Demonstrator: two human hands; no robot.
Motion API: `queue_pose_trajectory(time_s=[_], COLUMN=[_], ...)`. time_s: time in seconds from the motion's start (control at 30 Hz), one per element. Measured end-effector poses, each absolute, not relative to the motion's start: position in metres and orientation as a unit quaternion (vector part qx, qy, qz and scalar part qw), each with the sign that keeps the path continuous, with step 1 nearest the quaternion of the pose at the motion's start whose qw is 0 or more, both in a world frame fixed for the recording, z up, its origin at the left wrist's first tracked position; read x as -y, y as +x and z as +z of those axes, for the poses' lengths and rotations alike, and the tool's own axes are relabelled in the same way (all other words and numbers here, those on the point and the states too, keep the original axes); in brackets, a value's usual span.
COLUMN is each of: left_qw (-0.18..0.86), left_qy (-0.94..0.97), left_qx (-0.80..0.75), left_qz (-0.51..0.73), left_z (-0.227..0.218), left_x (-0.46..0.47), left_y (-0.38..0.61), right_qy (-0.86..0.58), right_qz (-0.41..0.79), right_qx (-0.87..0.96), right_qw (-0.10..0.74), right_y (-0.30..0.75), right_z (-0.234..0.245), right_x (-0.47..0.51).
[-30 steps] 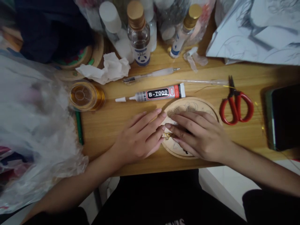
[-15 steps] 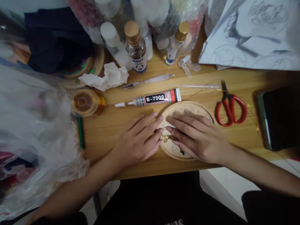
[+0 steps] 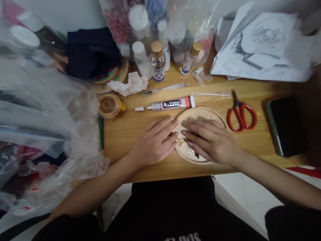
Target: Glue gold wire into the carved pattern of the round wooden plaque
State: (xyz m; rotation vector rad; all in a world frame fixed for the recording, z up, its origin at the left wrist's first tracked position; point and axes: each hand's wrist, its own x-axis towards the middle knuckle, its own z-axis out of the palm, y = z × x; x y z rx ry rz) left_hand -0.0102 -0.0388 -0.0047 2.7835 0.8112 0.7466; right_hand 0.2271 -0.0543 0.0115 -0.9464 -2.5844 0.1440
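A round wooden disc (image 3: 177, 117) with pencil outlines lies near the table's front edge. On it, in the gap between my hands, sits a small bent piece of gold wire (image 3: 181, 142). My left hand (image 3: 155, 142) rests palm down at the disc's left rim, fingers extended, tips touching the disc beside the wire. Across the disc's right half lies my right hand (image 3: 213, 139), fingers stretched flat, tips close to the wire's right side. It covers much of the drawing. A small black object (image 3: 197, 155) shows partly under it. Whether the fingertips pinch the wire is hidden.
Beyond the disc lies a B-7000 glue tube (image 3: 172, 103), with a pen (image 3: 167, 88) behind. Red-handled pliers (image 3: 242, 115) and a phone (image 3: 286, 125) are to the right. Left are a gold wire spool (image 3: 111, 105) and plastic bags (image 3: 82, 134). Glass bottles (image 3: 157, 62) stand behind.
The camera view has shifted, so the table's contents sit differently in the picture. Both hands keep almost the same pose on the disc, and the wire piece stays between them.
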Motion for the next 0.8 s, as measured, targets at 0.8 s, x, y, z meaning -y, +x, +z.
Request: queue_pose_trajectory(time_s=[0.8], left_qw=[0.055], left_qy=[0.919], left_qx=[-0.251], left_qz=[0.3], left_z=[-0.015], left_x=[0.039], left_y=[-0.011], right_qy=[-0.369], right_qz=[0.259], right_qx=[0.849], right_qw=[0.277], right_y=[0.229], right_z=[0.012], right_x=[0.049])
